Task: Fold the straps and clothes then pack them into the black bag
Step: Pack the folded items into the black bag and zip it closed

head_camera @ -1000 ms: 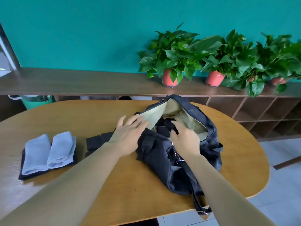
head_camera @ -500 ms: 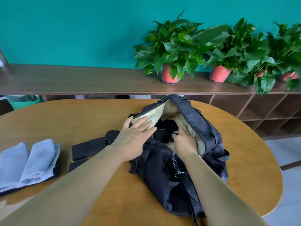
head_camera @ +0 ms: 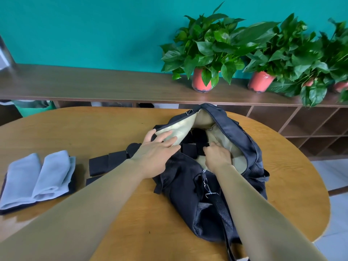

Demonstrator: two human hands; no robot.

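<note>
The bag (head_camera: 188, 185) is lying open on the table (head_camera: 94, 129), showing its tan inside. Folded black straps (head_camera: 195, 140) are sitting inside it. The right hand (head_camera: 216, 155) is reaching into the bag with curled fingers, gripping one of those straps. The left hand (head_camera: 156, 153) is lying with straight fingers on the bag's left edge, pressing the tan flap open. Some loose straps (head_camera: 107, 162) are lying on the table just left of the bag, partly hidden under the left arm. Further left, two rolled light blue clothes (head_camera: 37, 178) are resting side by side on a dark folded one
</note>
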